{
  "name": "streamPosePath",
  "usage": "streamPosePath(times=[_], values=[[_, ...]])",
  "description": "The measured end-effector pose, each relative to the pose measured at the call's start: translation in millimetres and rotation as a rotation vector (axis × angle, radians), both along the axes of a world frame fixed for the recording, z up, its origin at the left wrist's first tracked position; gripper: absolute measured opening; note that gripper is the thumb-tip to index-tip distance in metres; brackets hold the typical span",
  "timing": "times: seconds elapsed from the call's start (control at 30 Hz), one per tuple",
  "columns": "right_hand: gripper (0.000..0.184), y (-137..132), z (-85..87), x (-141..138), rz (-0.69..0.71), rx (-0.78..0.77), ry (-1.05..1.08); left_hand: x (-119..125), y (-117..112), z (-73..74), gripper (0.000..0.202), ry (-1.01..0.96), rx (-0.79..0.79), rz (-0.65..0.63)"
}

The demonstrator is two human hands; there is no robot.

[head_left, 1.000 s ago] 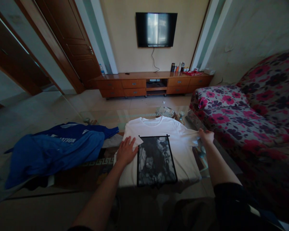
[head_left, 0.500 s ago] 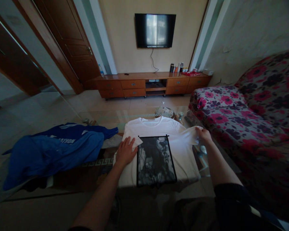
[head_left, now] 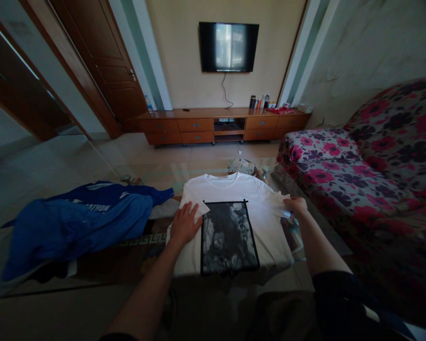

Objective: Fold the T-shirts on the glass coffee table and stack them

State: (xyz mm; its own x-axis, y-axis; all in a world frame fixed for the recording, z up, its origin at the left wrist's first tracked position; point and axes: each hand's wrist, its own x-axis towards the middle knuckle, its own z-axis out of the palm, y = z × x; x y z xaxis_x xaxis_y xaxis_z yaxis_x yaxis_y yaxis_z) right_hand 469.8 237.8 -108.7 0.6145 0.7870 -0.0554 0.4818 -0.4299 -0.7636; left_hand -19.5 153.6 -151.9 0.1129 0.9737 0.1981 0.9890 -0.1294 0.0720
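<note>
White T-shirt (head_left: 230, 227) lies spread on glass table (head_left: 163, 169). Dial centre: shirt's middle. Left hand (head_left: 185, 223) at 9 o'clock, palm down, fingers slightly apart. Right hand (head_left: 297, 206) between 2 and 3 o'clock, clamped on sleeve (head_left: 277, 202). Blue garments (head_left: 85, 218) heaped farther out, 9 o'clock.

You are facing a cream far wall (head_left: 181, 52), where a TV (head_left: 229, 47) is hanging and catching a pale band of light on its dark screen. Under it, a cord (head_left: 223, 87) is dangling toward a long, low wooden cabinet (head_left: 196, 125). To your far left, a brown door (head_left: 108, 61) is standing. On your right, a flowered sofa (head_left: 326, 175) is sitting before a stained grey wall (head_left: 369, 57). A glass table (head_left: 156, 173) is stretching across your near side, over a pale tiled floor (head_left: 188, 152). Dim light is leaving the near right in shadow.
</note>
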Motion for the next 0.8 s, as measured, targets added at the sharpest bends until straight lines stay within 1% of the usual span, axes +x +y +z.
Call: streamPosePath(times=[0.03,0.1,0.13,0.17,0.23,0.33,0.4,0.47,0.6,0.7,0.8], values=[[0.030,-1.0,4.1,-6.3,-0.006,0.012,-0.043,0.1,-0.1,0.3,0.063,-0.006,-0.002,0.002],[0.037,-4.4,13.0,-27.0,0.039,0.049,-0.188,0.2,-0.2,0.7,0.063,-0.010,-0.007,0.007],[0.038,-7.1,17.3,-41.2,0.118,0.090,-0.328,0.2,-0.1,0.7,0.063,-0.009,-0.009,0.011],[0.038,-10.6,20.9,-57.4,0.243,0.103,-0.469,0.2,-0.1,0.6,0.062,-0.006,-0.011,0.013],[0.039,-19.3,25.5,-92.8,0.487,0.051,-0.676,-0.1,-0.1,0.2,0.062,0.000,-0.012,0.015],[0.043,-32.7,24.4,-139.7,0.799,-0.088,-0.860,-0.9,-0.5,0.2,0.062,0.001,-0.004,0.002],[0.044,-39.8,19.9,-159.1,0.907,-0.154,-0.898,-1.4,-1.0,0.5,0.063,0.000,-0.005,-0.006],[0.039,-44.7,15.0,-167.8,0.931,-0.192,-0.904,-1.7,-1.2,0.9,0.063,-0.002,-0.009,-0.002],[0.026,-49.8,11.1,-165.9,0.886,-0.214,-0.925,-1.7,-1.4,1.2,0.062,-0.008,-0.010,0.003],[0.028,-51.9,11.8,-163.6,0.855,-0.185,-0.941,-1.6,-1.5,1.2,0.062,-0.012,-0.005,-0.001],[0.035,-53.5,11.3,-165.7,0.870,-0.171,-0.905,-1.6,-1.7,1.2,0.063,-0.015,-0.002,0.000]])
